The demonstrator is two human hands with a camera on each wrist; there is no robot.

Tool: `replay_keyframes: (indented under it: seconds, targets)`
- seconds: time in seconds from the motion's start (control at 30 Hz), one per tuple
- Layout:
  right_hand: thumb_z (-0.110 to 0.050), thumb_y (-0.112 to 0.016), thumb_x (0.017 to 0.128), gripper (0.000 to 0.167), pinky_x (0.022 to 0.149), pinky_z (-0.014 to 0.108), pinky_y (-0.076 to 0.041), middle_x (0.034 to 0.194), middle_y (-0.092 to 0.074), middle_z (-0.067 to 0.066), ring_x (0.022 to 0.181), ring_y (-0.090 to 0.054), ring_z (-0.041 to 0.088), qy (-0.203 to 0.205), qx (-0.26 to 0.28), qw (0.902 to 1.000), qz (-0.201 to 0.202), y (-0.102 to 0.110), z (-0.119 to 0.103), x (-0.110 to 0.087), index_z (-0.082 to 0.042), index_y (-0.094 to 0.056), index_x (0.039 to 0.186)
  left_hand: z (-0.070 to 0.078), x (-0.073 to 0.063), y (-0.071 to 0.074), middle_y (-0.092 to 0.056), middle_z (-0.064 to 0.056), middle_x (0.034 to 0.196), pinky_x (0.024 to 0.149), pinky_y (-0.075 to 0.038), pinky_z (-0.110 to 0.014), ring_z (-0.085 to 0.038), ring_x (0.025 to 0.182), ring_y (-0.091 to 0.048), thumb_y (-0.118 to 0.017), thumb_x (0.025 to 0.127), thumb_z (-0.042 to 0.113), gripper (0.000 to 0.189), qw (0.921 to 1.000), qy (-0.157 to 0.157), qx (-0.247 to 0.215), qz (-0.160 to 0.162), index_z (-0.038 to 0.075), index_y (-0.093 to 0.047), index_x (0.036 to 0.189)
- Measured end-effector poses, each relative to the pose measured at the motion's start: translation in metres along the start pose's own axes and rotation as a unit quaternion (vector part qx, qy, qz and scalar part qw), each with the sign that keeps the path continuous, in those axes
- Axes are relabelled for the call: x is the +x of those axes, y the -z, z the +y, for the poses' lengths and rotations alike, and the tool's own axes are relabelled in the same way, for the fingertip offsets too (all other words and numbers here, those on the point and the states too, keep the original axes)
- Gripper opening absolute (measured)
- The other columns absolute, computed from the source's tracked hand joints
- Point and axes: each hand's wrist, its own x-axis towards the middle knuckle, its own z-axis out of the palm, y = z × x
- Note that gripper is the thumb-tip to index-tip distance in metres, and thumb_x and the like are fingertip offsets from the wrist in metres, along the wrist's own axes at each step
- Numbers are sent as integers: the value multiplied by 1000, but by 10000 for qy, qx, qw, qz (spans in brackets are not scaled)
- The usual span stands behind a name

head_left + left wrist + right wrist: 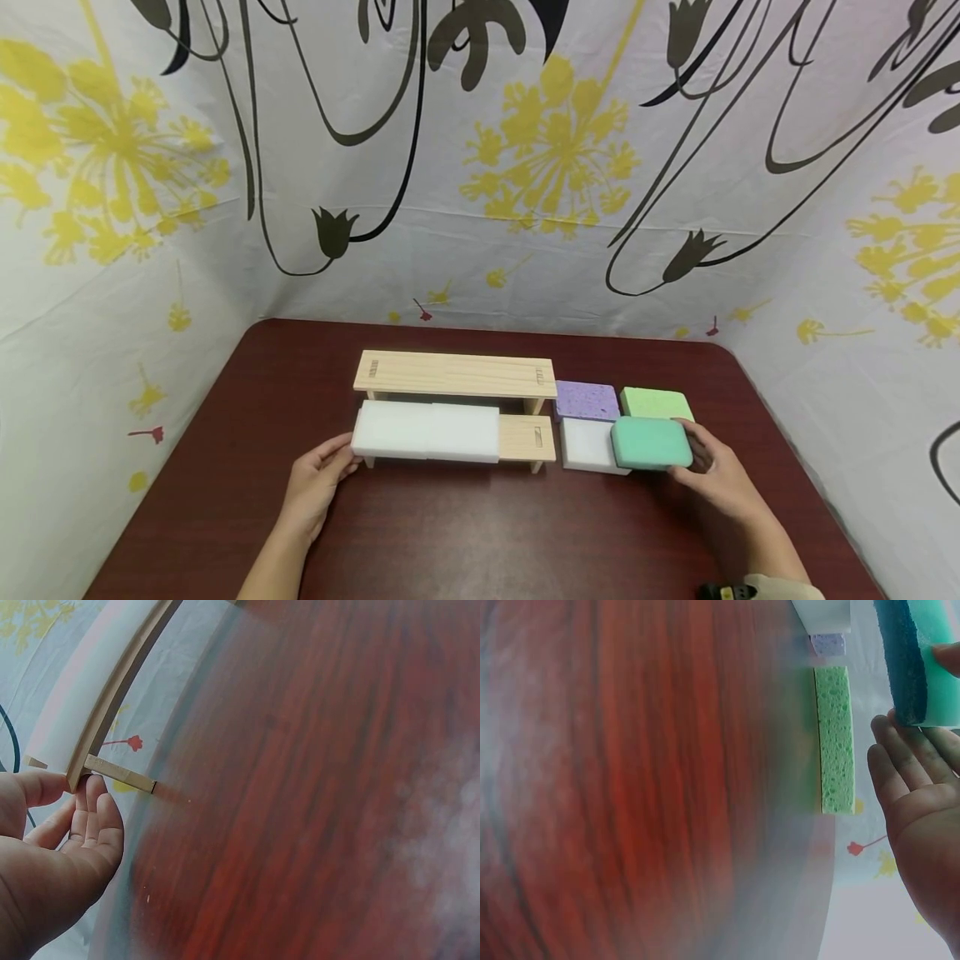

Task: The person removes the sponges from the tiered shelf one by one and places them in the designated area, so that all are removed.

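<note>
Two white melamine sponges (426,432) lie side by side on the lower, front step of a pale wooden stand (527,437), covering all but its right end. My left hand (318,485) pinches the step's left end, thumb by the upper edge and fingers beneath, as the left wrist view shows. On the right, my right hand (718,473) holds a teal sponge (651,443) with a dark blue scouring side (904,667). It is raised over a white sponge (587,445) and partly hides it. A green sponge (654,403) lies just behind.
The stand's taller rear step (456,374) carries nothing. Touching or close to its right end is a purple sponge (587,401). Everything stands on a dark red-brown table (450,533). Patterned white cloth (450,175) hangs behind and at both sides.
</note>
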Motion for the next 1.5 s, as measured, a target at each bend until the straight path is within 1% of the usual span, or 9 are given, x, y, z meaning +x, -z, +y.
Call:
replay_keyframes:
  seconds: [0.1, 0.27, 0.33, 0.53, 0.77, 1.03, 1.33, 1.43, 1.5]
  targets:
    - [5, -72, 90, 70, 90, 4, -43, 140, -46, 1, 120, -43, -18, -9, 1, 10000, 9, 2, 1, -2, 9, -36, 149, 0, 0, 0, -70, -7, 107, 83, -57, -21, -8, 92, -66, -57, 104, 7, 37, 10000, -3, -8, 8, -9, -55, 137]
    - [4, -72, 91, 68, 90, 3, -43, 135, -45, -20, 120, -44, -18, 5, -1, 10000, 99, 5, 3, -5, 10, -36, 148, 0, 0, 0, -70, -7, 107, 84, -57, -21, -8, 92, -66, -57, 104, 6, 37, 10000, -20, -36, -2, -10, -55, 137]
    - [4, -72, 90, 68, 90, 3, -42, 133, -44, -25, 119, -44, -18, -8, -28, 9999, 142, 6, 4, -5, 11, -36, 148, -1, 0, 0, -70, -7, 107, 84, -57, -21, -8, 92, -66, -57, 104, 7, 37, 10000, -12, -25, 2, -9, -55, 137]
    - [6, -73, 89, 69, 89, 2, -42, 133, -45, -21, 118, -44, -18, -70, -32, 9997, 227, 11, 5, -6, 11, -37, 148, -1, 1, 0, -70, -8, 109, 84, -57, -21, -8, 92, -66, -57, 104, 8, 37, 10000, 29, 34, 17, -9, -55, 138]
    - [4, -71, 91, 68, 89, 2, -41, 133, -43, -28, 119, -43, -19, -43, -48, 9998, 211, 16, 7, -8, 11, -35, 148, -1, 0, 0, -70, -9, 110, 84, -58, -22, -8, 92, -66, -57, 104, 6, 36, 10000, -25, 40, 8, -9, -56, 137]
    - [3, -72, 91, 69, 86, 3, -44, 131, -45, -29, 117, -45, -19, -105, -138, 9994, 309, 19, 11, -12, 11, -35, 148, -2, 1, -1, -69, -12, 113, 85, -58, -24, -10, 94, -67, -56, 104, 5, 35, 9999, -67, 112, 17, -8, -57, 136]
    - [3, -73, 90, 70, 85, 2, -44, 129, -42, -31, 115, -43, -21, -230, -271, 9988, 341, 23, 19, -12, 11, -35, 148, 0, -1, 0, -70, -10, 111, 84, -58, -22, -8, 93, -67, -56, 104, 7, 36, 10000, -32, 78, 5, -9, -56, 137]
    - [3, -74, 90, 71, 84, 2, -44, 130, -42, -27, 115, -42, -22, -275, -344, 9985, 327, 24, 22, -12, 13, -34, 148, 0, -1, 0, -70, -10, 112, 84, -57, -22, -8, 93, -67, -56, 104, 7, 36, 10000, -21, 77, -1, -9, -56, 137]
    - [3, -74, 89, 72, 84, 2, -44, 134, -47, -15, 114, -41, -22, -323, -426, 9981, 301, 24, 22, -12, 13, -34, 148, 0, -1, 0, -70, -10, 112, 84, -58, -22, -8, 93, -67, -56, 104, 7, 36, 10000, -20, 76, -2, -8, -57, 136]
